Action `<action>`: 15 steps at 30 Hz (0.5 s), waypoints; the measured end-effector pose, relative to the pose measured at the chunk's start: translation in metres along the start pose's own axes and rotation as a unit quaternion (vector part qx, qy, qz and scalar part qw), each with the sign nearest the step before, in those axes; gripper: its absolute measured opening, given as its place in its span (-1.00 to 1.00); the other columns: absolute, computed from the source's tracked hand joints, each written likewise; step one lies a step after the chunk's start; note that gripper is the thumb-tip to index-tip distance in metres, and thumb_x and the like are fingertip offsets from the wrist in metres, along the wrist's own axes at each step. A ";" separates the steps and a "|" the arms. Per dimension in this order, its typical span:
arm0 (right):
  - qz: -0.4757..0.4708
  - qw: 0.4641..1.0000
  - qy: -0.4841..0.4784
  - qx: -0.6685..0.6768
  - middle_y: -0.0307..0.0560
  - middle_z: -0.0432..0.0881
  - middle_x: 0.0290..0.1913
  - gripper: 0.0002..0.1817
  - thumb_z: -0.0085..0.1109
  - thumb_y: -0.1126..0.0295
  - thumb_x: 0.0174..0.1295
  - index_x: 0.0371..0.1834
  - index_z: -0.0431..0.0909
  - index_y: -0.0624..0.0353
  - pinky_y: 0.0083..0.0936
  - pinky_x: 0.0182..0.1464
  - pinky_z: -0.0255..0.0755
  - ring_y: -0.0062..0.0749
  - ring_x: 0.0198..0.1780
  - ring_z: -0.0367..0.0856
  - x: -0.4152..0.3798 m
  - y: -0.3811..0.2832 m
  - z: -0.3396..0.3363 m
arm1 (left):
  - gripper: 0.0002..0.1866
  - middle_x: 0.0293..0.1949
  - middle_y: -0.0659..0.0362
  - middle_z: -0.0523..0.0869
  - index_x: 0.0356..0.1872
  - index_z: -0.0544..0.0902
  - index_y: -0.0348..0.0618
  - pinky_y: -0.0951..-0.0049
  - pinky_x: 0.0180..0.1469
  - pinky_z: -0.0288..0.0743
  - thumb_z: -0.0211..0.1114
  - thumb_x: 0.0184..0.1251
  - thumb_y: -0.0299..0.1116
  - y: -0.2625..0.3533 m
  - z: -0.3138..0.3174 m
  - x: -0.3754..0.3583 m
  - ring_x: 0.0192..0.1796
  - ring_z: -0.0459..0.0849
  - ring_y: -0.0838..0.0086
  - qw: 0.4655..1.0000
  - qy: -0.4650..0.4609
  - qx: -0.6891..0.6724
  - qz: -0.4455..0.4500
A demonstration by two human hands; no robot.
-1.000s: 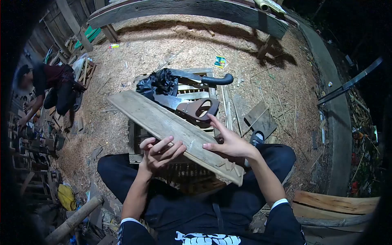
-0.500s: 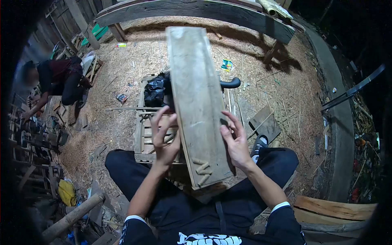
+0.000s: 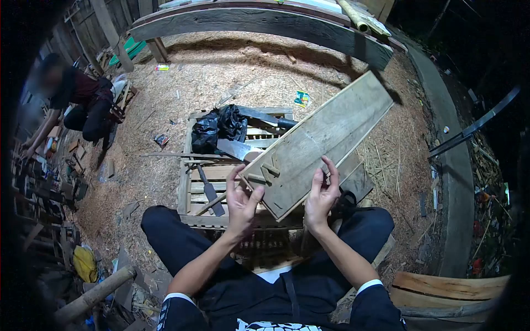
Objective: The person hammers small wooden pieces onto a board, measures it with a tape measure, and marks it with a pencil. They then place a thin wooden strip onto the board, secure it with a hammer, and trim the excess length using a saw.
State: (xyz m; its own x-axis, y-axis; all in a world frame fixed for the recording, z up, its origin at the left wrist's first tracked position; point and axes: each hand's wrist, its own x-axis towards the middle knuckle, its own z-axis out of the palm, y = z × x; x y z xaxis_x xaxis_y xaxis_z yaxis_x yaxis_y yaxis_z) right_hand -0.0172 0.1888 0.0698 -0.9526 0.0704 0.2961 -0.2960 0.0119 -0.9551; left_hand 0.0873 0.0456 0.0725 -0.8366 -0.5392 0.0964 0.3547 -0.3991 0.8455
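Observation:
A long pale wooden board [image 3: 326, 135] slants up to the right in front of me, over the slatted crate. Several short wooden pegs [image 3: 270, 169] lie on its near left end. My left hand [image 3: 241, 207] is closed at that end, its thumb over the board's edge close to the pegs. Along the lower right edge, my right hand [image 3: 322, 207] has its fingers and thumb curled against the board. Just beyond my left hand, a dark flat-bladed tool [image 3: 212, 196] rests on the crate.
The slatted wooden crate [image 3: 185, 187] carries a black plastic bag [image 3: 205, 132] and a saw blade [image 3: 237, 149]. Another person [image 3: 88, 105] crouches at the left. A heavy timber bench [image 3: 259, 23] spans the back. Wood shavings [image 3: 149, 116] cover the ground; a curved blade [image 3: 469, 129] stands at right.
The board has swung from nearly upright to slanting far right, and its near end has risen off my lap. The pegs moved with it. My left hand has come onto its near end.

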 end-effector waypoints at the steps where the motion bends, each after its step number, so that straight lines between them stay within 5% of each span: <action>1: 0.000 1.000 -0.003 0.003 -0.12 0.66 0.24 -0.63 0.16 0.35 0.65 0.41 0.58 0.24 -0.52 0.19 0.46 -0.50 0.11 0.57 -0.003 -0.001 -0.004 | -0.24 0.37 -0.06 0.58 0.64 0.19 -0.12 0.35 0.35 0.55 0.34 0.52 -0.58 0.003 -0.004 0.004 0.31 0.63 0.38 1.000 0.002 0.002 0.003; 5: -0.001 0.977 -0.183 -0.113 -0.05 0.68 0.05 -0.44 0.36 0.19 0.52 0.53 0.55 0.06 -0.41 0.03 0.53 -0.34 0.00 0.62 -0.005 -0.019 -0.027 | -0.20 0.10 -0.02 0.77 0.67 0.16 -0.15 0.42 0.17 0.66 0.37 0.50 -0.47 0.028 -0.034 0.022 0.07 0.78 0.40 0.998 0.000 0.046 0.046; 7: -0.239 0.875 -0.284 -0.309 -0.13 0.64 -0.12 -0.34 0.48 0.14 0.39 0.54 0.56 -0.03 -0.35 -0.06 0.52 -0.25 -0.10 0.60 0.004 -0.022 -0.035 | -0.20 0.12 -0.03 0.78 0.67 0.19 -0.17 0.44 0.17 0.65 0.37 0.49 -0.44 0.041 -0.046 0.025 0.10 0.79 0.39 0.997 0.002 0.063 0.038; 8: -0.295 0.836 -0.274 -0.372 -0.24 0.59 -0.24 -0.25 0.57 0.07 0.19 0.51 0.61 -0.14 -0.17 0.06 0.46 -0.20 -0.07 0.59 0.010 -0.024 -0.036 | -0.22 0.06 0.03 0.79 0.66 0.23 -0.18 0.55 -0.01 0.60 0.35 0.48 -0.43 0.046 -0.051 0.021 -0.07 0.74 0.55 0.993 0.011 0.112 0.027; 11: -0.383 0.786 -0.169 -0.455 -0.29 0.60 -0.16 -0.24 0.58 0.10 0.08 0.47 0.66 -0.22 0.00 0.23 0.35 -0.21 0.06 0.57 0.025 -0.005 -0.037 | -0.21 0.19 -0.07 0.78 0.67 0.25 -0.16 0.43 0.19 0.68 0.41 0.49 -0.46 0.047 -0.054 0.019 0.10 0.79 0.43 0.996 0.000 0.067 0.059; 13: -0.355 0.791 -0.186 -0.462 -0.21 0.62 0.03 -0.25 0.53 0.17 0.04 0.44 0.69 -0.27 0.05 0.41 0.23 -0.19 0.23 0.52 0.033 -0.007 -0.035 | -0.22 0.19 -0.06 0.78 0.66 0.26 -0.16 0.42 0.20 0.69 0.41 0.49 -0.45 0.052 -0.064 0.016 0.10 0.79 0.44 0.996 -0.022 0.086 0.025; 15: -0.477 0.766 -0.219 -0.372 -0.11 0.59 0.19 -0.27 0.47 0.25 0.08 0.45 0.67 -0.30 -0.02 0.51 0.22 -0.17 0.33 0.47 0.040 0.003 -0.026 | -0.23 0.19 -0.04 0.79 0.66 0.28 -0.16 0.44 0.15 0.70 0.41 0.50 -0.44 0.055 -0.069 0.014 0.08 0.79 0.48 0.993 -0.038 0.109 0.020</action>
State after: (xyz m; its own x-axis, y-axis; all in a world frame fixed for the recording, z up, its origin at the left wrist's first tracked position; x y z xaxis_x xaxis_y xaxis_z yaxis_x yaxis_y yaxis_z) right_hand -0.0545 0.2175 0.0788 -0.3091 -0.6628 0.6820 -0.9048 0.4259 0.0038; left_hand 0.1240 -0.0346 0.0843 -0.8551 -0.4915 0.1651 0.2971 -0.2034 0.9330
